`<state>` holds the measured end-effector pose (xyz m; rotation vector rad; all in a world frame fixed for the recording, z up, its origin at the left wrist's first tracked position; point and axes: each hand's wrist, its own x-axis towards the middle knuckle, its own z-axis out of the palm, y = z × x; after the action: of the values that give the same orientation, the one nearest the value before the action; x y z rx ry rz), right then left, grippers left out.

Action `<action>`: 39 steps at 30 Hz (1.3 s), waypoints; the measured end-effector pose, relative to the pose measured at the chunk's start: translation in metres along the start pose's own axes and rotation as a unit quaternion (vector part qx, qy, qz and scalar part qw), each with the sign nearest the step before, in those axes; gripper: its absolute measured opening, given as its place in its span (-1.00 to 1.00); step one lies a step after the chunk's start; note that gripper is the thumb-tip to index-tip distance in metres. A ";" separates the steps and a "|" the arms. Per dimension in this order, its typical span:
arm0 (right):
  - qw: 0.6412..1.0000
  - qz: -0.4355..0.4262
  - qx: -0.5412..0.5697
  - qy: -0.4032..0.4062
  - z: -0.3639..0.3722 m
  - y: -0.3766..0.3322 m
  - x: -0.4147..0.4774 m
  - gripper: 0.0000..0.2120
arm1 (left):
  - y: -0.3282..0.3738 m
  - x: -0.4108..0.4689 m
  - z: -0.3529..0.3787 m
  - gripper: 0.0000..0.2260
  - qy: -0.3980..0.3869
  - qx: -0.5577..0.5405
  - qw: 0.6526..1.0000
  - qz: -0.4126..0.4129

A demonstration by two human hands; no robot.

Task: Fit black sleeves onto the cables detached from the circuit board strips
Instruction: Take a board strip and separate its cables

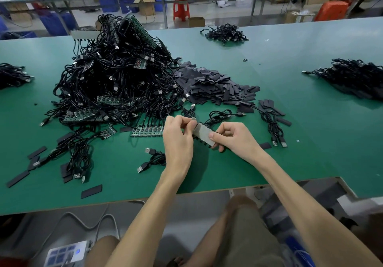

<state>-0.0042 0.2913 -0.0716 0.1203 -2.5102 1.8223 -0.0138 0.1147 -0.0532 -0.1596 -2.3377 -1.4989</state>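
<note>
Now the left hand (178, 136) and right hand (232, 137) both pinch the board strip (202, 132), which slants from upper left down to lower right between them.

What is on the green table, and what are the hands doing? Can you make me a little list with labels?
left hand: pinches one end of the circuit board strip
right hand: holds the strip's other end
big cable pile: left of the hands, with boards mixed in
black sleeves: in a heap behind the hands
table: green, with smaller cable piles further off
</note>
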 end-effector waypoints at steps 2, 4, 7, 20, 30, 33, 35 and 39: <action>0.999 -0.005 -0.032 -0.001 0.003 0.001 0.000 -0.76 | 0.007 -0.001 -0.001 -0.94 0.014 -0.001 0.999 0.049; 0.997 -0.018 -0.073 -0.003 0.003 0.001 0.001 -0.73 | 0.016 -0.001 -0.001 -0.94 -0.008 -0.005 0.993 0.117; 0.996 -0.026 -0.090 -0.015 0.002 -0.001 -0.001 -0.71 | 0.030 -0.003 0.005 -0.96 -0.064 0.005 0.981 0.183; 0.995 -0.058 -0.077 0.017 0.002 -0.006 -0.001 -0.78 | 0.055 -0.004 0.004 -0.97 -0.076 -0.132 0.987 0.046; 0.997 -0.045 -0.012 0.055 -0.003 -0.005 -0.001 -0.86 | 0.046 0.007 0.017 -0.81 -0.140 -0.352 0.909 -0.172; 0.993 -0.011 0.038 0.107 -0.007 -0.006 0.000 -0.77 | 0.026 0.003 0.022 -0.80 -0.131 -0.371 0.896 -0.205; 0.988 0.014 0.100 0.117 -0.009 -0.006 -0.001 -0.69 | 0.016 0.002 0.024 -0.79 -0.126 -0.366 0.900 -0.201; 0.996 0.003 0.050 0.068 -0.005 -0.007 0.000 -0.80 | 0.007 0.001 0.025 -0.82 -0.121 -0.323 0.922 -0.177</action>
<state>-0.0033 0.2940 -0.0634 -0.0081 -2.3323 1.8904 -0.0187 0.1403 -0.0563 -0.0895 -2.0163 -2.5297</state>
